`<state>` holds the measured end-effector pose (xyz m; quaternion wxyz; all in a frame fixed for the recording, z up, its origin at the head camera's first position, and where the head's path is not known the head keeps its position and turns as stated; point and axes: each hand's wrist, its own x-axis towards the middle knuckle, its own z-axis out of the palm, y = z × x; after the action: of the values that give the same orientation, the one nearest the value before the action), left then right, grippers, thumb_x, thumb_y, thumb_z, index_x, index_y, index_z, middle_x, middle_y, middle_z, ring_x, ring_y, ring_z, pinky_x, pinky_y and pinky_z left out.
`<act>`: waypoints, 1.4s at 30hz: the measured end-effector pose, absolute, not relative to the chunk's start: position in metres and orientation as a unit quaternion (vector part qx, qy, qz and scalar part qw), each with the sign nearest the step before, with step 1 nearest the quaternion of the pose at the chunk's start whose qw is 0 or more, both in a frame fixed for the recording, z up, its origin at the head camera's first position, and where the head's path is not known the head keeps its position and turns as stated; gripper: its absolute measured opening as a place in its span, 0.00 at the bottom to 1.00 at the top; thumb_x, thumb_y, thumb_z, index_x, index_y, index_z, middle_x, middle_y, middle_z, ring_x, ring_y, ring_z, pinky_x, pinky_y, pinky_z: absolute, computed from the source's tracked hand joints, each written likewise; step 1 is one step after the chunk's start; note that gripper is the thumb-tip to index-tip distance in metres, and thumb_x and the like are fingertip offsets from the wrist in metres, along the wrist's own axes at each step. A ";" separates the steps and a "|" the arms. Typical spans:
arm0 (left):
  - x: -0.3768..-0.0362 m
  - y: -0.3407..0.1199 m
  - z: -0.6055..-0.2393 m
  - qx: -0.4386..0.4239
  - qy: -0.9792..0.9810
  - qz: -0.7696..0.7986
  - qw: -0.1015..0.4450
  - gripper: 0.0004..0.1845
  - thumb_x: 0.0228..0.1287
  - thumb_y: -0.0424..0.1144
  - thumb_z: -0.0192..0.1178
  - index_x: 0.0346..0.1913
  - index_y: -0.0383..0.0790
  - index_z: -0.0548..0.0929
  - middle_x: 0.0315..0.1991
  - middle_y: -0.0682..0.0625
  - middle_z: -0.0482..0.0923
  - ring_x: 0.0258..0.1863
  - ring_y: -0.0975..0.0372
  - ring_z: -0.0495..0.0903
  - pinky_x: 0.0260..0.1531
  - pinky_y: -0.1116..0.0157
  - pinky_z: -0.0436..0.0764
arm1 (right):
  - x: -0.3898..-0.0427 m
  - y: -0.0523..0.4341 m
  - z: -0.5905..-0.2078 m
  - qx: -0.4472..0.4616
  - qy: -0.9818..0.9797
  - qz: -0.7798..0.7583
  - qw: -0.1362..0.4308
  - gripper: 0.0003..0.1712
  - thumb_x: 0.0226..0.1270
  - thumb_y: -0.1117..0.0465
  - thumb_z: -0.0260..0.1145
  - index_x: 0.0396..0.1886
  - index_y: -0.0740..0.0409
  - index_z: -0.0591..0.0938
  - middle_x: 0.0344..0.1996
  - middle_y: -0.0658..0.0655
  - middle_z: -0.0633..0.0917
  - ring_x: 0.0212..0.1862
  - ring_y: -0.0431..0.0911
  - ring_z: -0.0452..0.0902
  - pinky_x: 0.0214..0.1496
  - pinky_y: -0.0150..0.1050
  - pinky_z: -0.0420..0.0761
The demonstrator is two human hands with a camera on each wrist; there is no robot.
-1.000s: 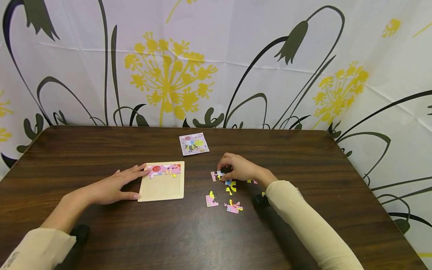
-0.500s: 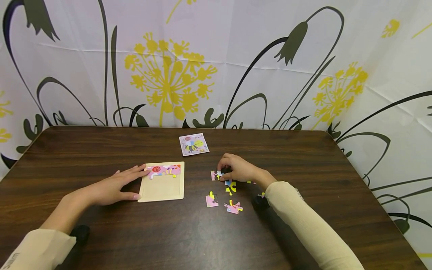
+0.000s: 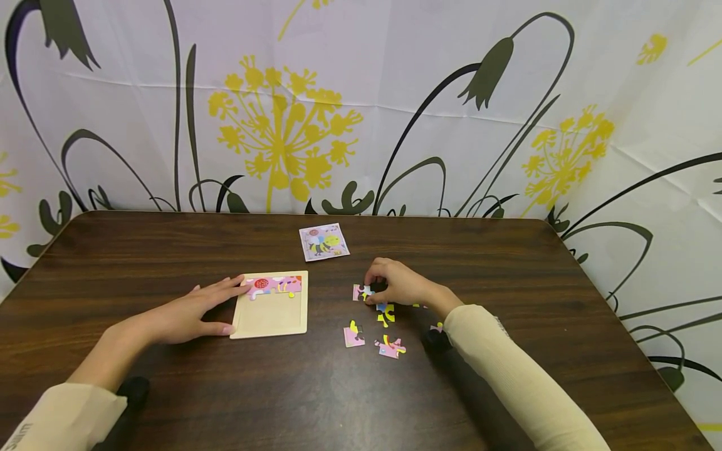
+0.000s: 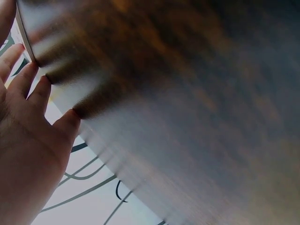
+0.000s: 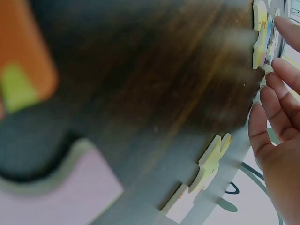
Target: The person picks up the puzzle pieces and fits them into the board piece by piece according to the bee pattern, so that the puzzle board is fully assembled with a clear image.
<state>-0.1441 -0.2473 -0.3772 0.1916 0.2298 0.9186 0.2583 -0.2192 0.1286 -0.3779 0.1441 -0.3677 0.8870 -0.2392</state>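
Note:
My left hand (image 3: 183, 313) rests at the left side of a shallow wooden puzzle tray (image 3: 271, 334), fingers extended over its upper left corner and thumb at the lower left. Along the tray's top lies a joined row of pink puzzle pieces (image 3: 282, 285); bare wood shows below. To the right, my right hand (image 3: 400, 282) pinches a pink, white and yellow puzzle piece (image 3: 358, 292) between thumb and fingers, low over the table. Just below it lie a yellow, black and blue piece (image 3: 386, 316), a pink corner piece (image 3: 353, 338) and another pink piece (image 3: 390, 347).
A square picture card (image 3: 324, 242) with a bee lies behind the tray on the dark wooden table (image 3: 316, 394). More pieces, including a pink and yellow one (image 3: 437, 327), lie partly hidden by the right wrist. A flowered cloth (image 3: 417, 125) hangs behind the table.
Both hands stay nearly where they were. The right fingers and the piece they pinch shift very slightly.

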 end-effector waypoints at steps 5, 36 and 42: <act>-0.144 -0.248 -0.378 0.231 0.919 0.259 0.188 0.44 0.52 0.55 0.62 0.69 0.39 0.58 0.69 0.34 0.47 0.67 0.39 0.43 0.55 0.33 0.40 | -0.218 0.129 -0.378 -0.374 0.885 -0.241 0.139 0.13 0.53 0.59 0.71 0.37 0.59 0.81 0.36 0.52 0.75 0.39 0.45 0.70 0.45 0.34 0.73; -0.145 -0.247 -0.377 0.231 0.919 0.257 0.190 0.45 0.51 0.55 0.63 0.68 0.38 0.58 0.69 0.34 0.47 0.67 0.39 0.43 0.55 0.33 0.40 | -0.220 0.127 -0.380 -0.384 0.883 -0.235 0.133 0.13 0.51 0.62 0.70 0.37 0.61 0.80 0.35 0.51 0.75 0.38 0.44 0.71 0.42 0.33 0.73; -0.144 -0.247 -0.377 0.239 0.917 0.258 0.185 0.44 0.52 0.55 0.62 0.68 0.38 0.58 0.69 0.34 0.47 0.67 0.39 0.43 0.55 0.33 0.40 | -0.219 0.125 -0.379 -0.386 0.881 -0.237 0.136 0.12 0.52 0.63 0.69 0.36 0.61 0.80 0.35 0.52 0.75 0.37 0.45 0.71 0.42 0.32 0.74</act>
<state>-0.1444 -0.2471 -0.3774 0.1850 0.2395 0.9174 0.2583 -0.2191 0.1252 -0.3795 0.1358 -0.3859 0.8812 -0.2368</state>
